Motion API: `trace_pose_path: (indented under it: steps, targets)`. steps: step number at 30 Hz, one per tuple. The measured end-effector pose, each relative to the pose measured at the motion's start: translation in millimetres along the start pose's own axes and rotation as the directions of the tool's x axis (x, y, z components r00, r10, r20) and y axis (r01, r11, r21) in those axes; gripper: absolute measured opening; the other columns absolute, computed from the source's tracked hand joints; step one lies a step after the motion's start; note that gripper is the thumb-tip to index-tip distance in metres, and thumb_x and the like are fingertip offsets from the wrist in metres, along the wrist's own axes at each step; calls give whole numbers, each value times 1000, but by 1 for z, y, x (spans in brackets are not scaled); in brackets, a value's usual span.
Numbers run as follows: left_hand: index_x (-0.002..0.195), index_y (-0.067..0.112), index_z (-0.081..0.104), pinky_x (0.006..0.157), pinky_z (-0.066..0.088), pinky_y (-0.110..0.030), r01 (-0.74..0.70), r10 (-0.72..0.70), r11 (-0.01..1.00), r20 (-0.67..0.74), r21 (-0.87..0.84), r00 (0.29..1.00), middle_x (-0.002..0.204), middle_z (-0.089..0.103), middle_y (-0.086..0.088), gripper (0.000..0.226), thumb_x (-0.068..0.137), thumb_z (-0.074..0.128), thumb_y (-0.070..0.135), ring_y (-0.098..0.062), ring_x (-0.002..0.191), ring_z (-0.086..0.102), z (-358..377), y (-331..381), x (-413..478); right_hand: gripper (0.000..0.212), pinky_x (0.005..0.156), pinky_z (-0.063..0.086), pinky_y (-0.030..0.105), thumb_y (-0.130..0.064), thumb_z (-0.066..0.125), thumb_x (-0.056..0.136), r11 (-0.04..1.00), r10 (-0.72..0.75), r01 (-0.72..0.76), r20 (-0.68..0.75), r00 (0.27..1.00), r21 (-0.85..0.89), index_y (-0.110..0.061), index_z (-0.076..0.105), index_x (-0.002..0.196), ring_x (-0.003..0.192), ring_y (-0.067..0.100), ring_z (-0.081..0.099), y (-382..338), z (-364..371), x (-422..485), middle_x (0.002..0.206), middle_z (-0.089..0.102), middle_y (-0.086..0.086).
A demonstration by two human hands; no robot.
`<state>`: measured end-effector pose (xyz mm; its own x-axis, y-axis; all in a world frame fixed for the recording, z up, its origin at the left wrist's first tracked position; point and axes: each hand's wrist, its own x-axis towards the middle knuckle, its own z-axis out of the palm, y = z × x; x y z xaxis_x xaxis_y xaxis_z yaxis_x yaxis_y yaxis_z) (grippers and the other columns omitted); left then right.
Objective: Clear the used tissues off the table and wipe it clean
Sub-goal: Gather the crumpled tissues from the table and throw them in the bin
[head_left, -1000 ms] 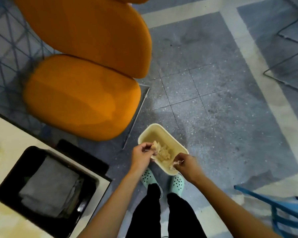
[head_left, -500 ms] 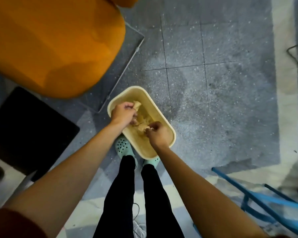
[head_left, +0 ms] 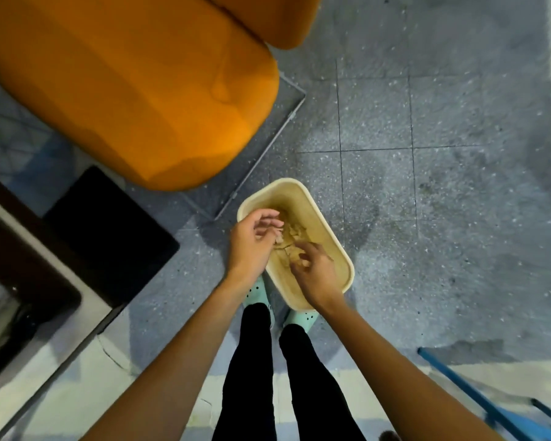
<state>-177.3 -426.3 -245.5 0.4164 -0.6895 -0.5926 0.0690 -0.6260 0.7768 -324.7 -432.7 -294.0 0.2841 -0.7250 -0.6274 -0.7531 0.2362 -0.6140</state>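
Used tissues (head_left: 291,233) down in the beige bin (head_left: 322,237) now, a crumpled tan wad low inside, partly hidden under both hands. Left grip (head_left: 252,241) over the bin's left rim, fingers loose and spread, holding nothing visible, a scrap of tissue just beside the fingertips. Right grip (head_left: 315,275) over the middle of the bin, fingers curled down onto the wad; pinching or only touching, impossible to tell. Bin standing on the grey speckled floor (head_left: 442,218), right up against mint clogs (head_left: 256,294), those mostly covered by bin and black trouser legs (head_left: 255,361). Orange chair (head_left: 124,90) beyond, cut off at the top edge. Bench (head_left: 54,354) corner at far left, blurred, carrying a dark tray (head_left: 19,249) cropped by the frame, contents unreadable. Blue frame (head_left: 477,396) lower right, cut off too.
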Motion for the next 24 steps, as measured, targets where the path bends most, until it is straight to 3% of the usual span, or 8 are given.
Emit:
trace_pose_path:
  steps: [3,9,14,24]
  targets:
    - [93,25,66,66,48,-18,-38,38,999,-50,12,998,86,71,4,36,87,54,-9,-5,74,66,-8,4,-15,28,92,50,40,-16,66,87,995,-93,93,3,996,-21,-21,65,115,104,18,60,-13,-10,-10,123,57,0]
    - [86,30,68,77,56,-29,-87,86,996,-126,-8,988,87,73,5,32,90,62,0,-12,80,69,-26,23,-62,18,84,51,34,-14,66,87,945,-321,321,7,947,-68,-19,67,103,99,16,60,-57,-40,-46,111,58,-2]
    - [92,22,71,78,57,-30,-132,131,991,-195,10,972,87,73,9,16,90,65,7,-8,82,69,-40,46,-108,14,80,49,28,-12,66,87,876,-475,473,7,880,-96,-15,69,100,97,16,61,-95,-70,-77,107,61,0]
    - [91,25,70,70,55,-30,-270,228,962,-417,-45,880,82,70,6,25,93,60,3,-15,75,68,-83,93,-225,3,69,48,20,-14,67,89,719,-675,683,102,731,-130,-16,68,91,76,4,59,-187,-111,-157,86,68,-4]
